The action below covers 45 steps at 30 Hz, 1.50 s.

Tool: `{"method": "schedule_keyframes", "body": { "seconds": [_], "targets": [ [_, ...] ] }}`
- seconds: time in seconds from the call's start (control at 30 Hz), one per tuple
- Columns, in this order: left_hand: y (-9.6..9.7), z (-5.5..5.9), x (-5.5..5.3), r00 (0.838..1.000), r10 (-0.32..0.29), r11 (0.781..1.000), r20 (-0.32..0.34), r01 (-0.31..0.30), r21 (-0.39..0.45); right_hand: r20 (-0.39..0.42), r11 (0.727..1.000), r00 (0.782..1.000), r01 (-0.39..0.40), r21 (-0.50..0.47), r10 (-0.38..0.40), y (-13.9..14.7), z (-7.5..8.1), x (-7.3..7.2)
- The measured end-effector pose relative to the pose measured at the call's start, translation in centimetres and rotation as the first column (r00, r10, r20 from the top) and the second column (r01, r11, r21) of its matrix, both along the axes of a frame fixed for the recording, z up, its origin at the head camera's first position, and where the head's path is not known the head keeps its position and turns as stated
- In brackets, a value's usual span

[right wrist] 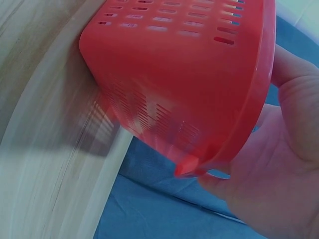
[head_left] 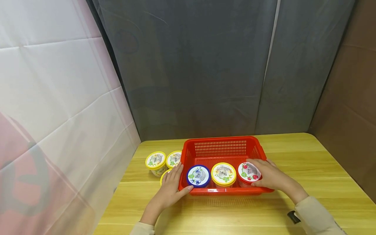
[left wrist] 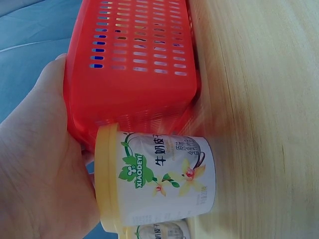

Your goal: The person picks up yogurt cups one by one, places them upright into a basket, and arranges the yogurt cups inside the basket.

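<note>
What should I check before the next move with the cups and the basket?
1. Left hand touching the basket: ok.
2. Right hand around the red cup: ok.
3. Blue cup and middle yellow cup upright inside: ok.
4. Lids on those three cups: ok.
5. Space left of the basket free: not ok, other yellow cups stand there.
6. Basket flat on the table: cannot tell.
</note>
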<state>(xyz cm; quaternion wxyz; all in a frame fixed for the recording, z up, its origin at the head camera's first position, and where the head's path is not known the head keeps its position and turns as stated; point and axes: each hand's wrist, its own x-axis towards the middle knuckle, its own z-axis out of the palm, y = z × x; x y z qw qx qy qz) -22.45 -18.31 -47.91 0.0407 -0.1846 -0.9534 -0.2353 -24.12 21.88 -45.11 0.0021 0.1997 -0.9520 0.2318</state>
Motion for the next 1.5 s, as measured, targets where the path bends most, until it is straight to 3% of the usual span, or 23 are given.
{"method": "schedule_keyframes", "body": {
  "seconds": [0.73,1.23,1.5],
  "targets": [
    [0.1,0.1,0.0,1.000,0.003,1.000,-0.001,-0.003,-0.004,-0.067,0.999,0.997,0.028,-0.028,-0.030,0.8,-0.3,0.6],
    [-0.1,0.3,0.0,1.000,0.009,1.000,0.018,-0.009,-0.019,-0.086,0.985,0.983,0.158,-0.064,-0.164,0.0,-1.6,1.0],
    [-1.1,0.6,0.1,0.998,0.055,0.998,-0.028,-0.055,0.011,-0.090,0.983,0.979,0.179,-0.049,-0.183,0.1,-2.6,1.2]
  ]
}}
